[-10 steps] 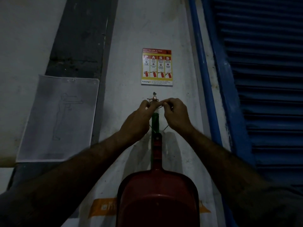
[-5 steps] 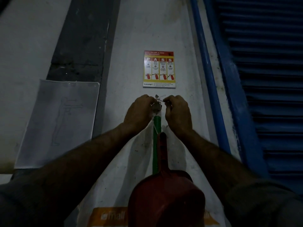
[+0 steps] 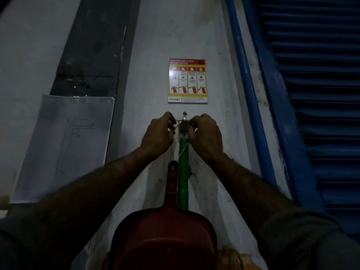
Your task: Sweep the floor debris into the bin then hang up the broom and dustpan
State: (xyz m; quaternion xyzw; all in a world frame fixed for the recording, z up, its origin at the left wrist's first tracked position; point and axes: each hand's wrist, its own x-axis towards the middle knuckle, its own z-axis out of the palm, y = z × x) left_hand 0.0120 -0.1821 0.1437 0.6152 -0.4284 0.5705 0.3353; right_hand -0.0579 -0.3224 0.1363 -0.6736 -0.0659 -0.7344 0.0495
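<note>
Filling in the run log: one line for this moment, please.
stage: hanging up | left hand, right hand: pinching string at wall hook | broom handle: upright | dustpan: below hands

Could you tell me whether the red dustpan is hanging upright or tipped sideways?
Upright: the dustpan has its handle up, pan down, beside the green broom handle.

Two bare forearms were seen, both uncovered from the wrist back past the elbow. The left hand (image 3: 158, 133) and the right hand (image 3: 206, 136) were gloveless — no ring, watch or band could be made out in the dim light. At about four o'clock a dark, greyish sleeve (image 3: 303, 242) was seen, its edge rolled or bunched thickly above the right elbow — its cloth appeared coarse.
</note>
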